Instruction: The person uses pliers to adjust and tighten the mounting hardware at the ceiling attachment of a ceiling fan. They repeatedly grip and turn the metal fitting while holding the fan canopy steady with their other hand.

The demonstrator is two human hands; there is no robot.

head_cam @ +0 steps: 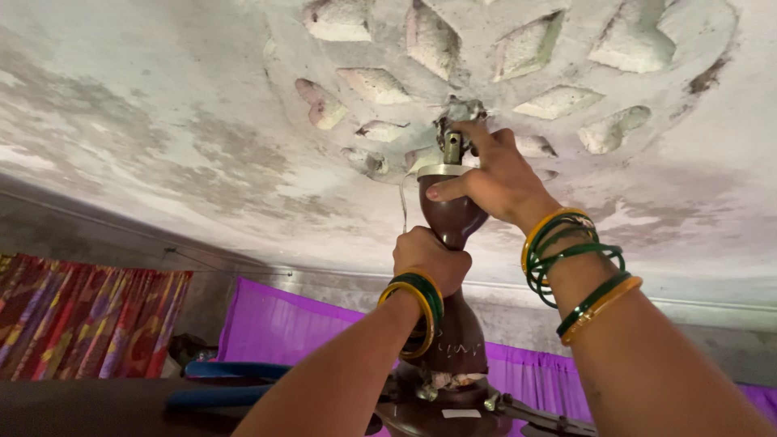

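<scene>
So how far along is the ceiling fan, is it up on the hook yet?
Looks done: the brown fan is raised, its rod top at the metal clamp under the ceiling. In hand: the left hand grips the rod, and the right hand holds the upper canopy cup by the clamp. Left: both hands are on it; whether it is fastened can't be seen, and a thin wire hangs loose.

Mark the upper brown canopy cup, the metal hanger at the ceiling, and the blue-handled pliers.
upper brown canopy cup [450, 218], head view, its bare front below the thumb.
metal hanger [452, 148], head view, the clevis above the cup.
blue-handled pliers [231, 371], head view, upper handle.
</scene>
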